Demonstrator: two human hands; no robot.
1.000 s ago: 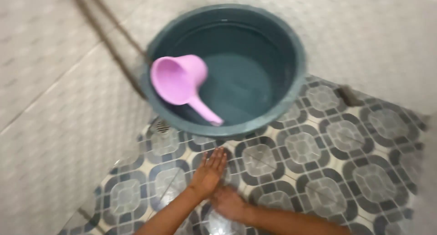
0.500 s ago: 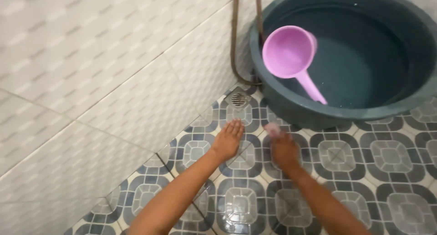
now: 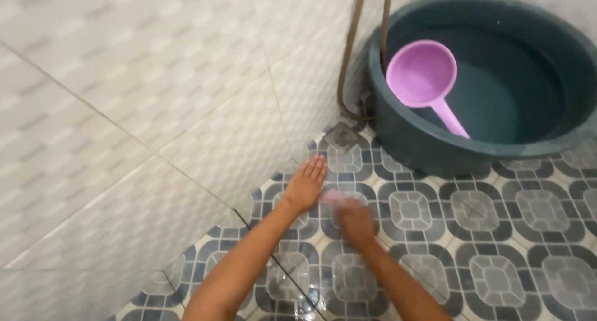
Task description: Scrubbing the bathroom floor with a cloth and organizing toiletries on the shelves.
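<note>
My left hand (image 3: 305, 184) lies flat on the patterned floor tiles (image 3: 497, 277), fingers straight and together, pointing toward the wall. Just to its right, my right hand (image 3: 356, 220) is blurred by motion and pressed low to the floor, curled around a small pale thing (image 3: 336, 197) at its fingertips; the blur hides what it is. Beyond the hands stands a dark teal basin (image 3: 404, 144) with water, and a pink dipper (image 3: 423, 72) floats inside with its handle toward me.
White textured wall tiles (image 3: 124, 110) fill the left side and meet the floor close to my left hand. A brown hose (image 3: 349, 54) hangs down the wall beside the basin. A small floor drain (image 3: 341, 136) sits between hose and hands.
The view swung left, so the basin now sits at the upper right. My right hand slid back toward me and leftward across the tiles; my left hand stayed flat on the floor.
</note>
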